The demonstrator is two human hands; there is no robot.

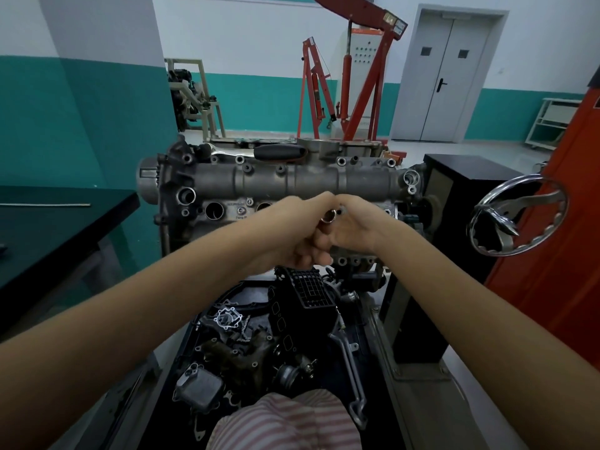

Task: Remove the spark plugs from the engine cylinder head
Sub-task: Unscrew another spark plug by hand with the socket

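Meeting over the cylinder head (pixel 292 183), left hand (pixel 292 232) and right hand (pixel 350 228) fingers curl around a metal socket (pixel 328 217).

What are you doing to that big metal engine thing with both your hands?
A person is working on an engine cylinder head mounted on a stand. Both hands meet over the middle of it: the left hand and right hand are curled together around a small round metal piece, probably a tool or socket going into a spark plug hole. Another spark plug hole to the left stands open. Below, a black tray holds loose engine parts. A ratchet lies on top of the engine.
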